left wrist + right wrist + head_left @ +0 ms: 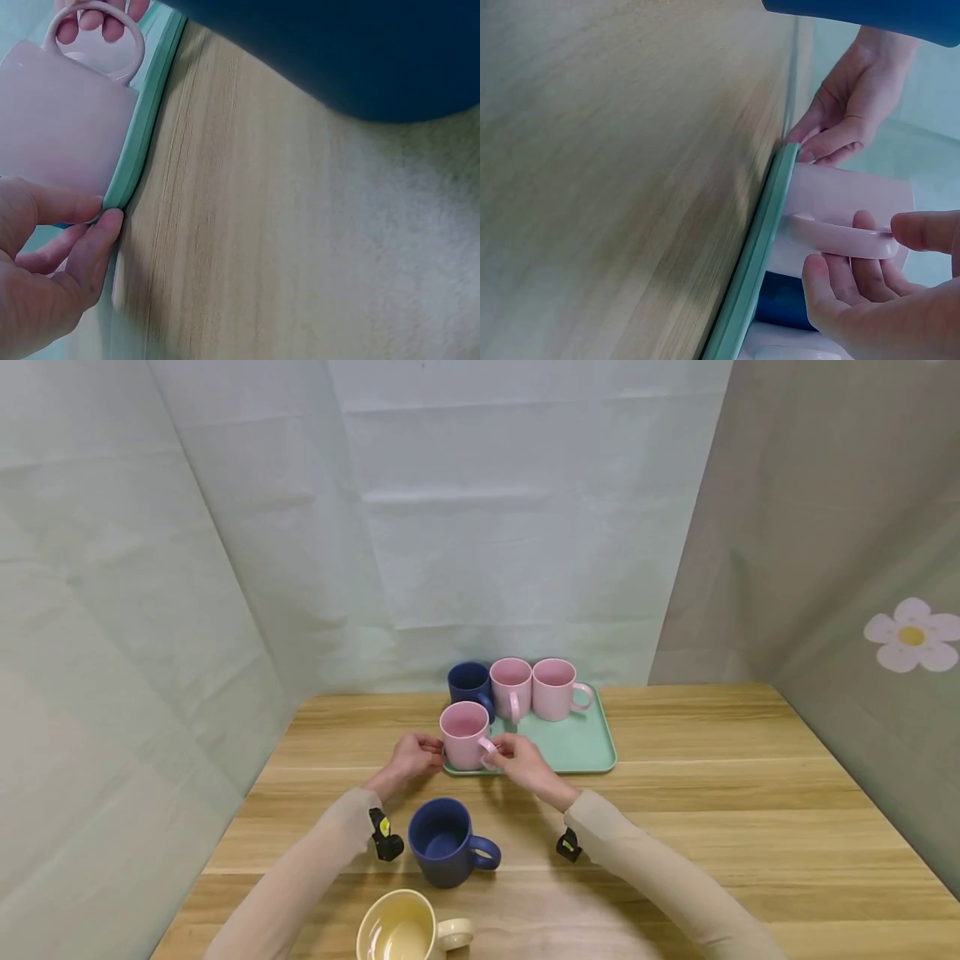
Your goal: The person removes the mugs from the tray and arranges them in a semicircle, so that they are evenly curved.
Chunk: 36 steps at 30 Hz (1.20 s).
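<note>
A pink mug (463, 737) stands upright at the front left corner of a mint-green tray (573, 745). My right hand (522, 762) pinches its handle (847, 238) between thumb and fingers. At the tray's corner, my left hand (415, 757) has its thumb inside the rim, close against the mug's base, and its fingertips on the outer side, pinching the rim. Behind this mug, a navy mug (469, 681) and two more pink mugs, one in the middle (510, 687) and one at the right (553, 692), form a row along the tray's back.
On the wooden table (750, 793), a navy mug (442, 847) stands between my forearms, handle to the right. Nearer to me is a yellow mug (399, 928), partly cut off by the frame. Pale cloth (525, 527) hangs behind the table's back edge.
</note>
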### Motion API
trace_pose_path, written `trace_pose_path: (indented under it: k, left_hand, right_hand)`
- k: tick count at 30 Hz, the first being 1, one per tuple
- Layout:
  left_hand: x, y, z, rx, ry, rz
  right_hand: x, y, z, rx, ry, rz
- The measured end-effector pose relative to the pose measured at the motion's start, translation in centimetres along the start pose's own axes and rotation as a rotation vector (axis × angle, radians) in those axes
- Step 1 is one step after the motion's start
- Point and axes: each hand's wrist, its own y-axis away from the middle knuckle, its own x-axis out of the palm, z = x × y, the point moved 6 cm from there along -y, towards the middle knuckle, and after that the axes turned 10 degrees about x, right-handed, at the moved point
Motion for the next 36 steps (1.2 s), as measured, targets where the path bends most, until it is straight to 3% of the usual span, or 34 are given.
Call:
trace_pose_path:
  k: [10, 20, 29, 36]
  left_hand:
    - [-0.1, 0.0, 0.4, -0.062, 0.03, -0.001]
    - [0.1, 0.3, 0.0, -0.039, 0.046, 0.006]
    - [-0.1, 0.1, 0.2, -0.05, 0.031, 0.009]
    - [0.0, 0.2, 0.2, -0.048, 0.047, 0.025]
  right_hand:
    - [0.2, 0.0, -0.1, 0.044, 0.008, 0.018]
    - [-0.2, 0.0, 0.4, 0.002, 0.061, -0.029]
    - [-1.1, 0.2, -0.2, -0.029, 0.031, -0.114]
    - [-1.7, 0.6, -0.4, -0.014, -0.015, -0.111]
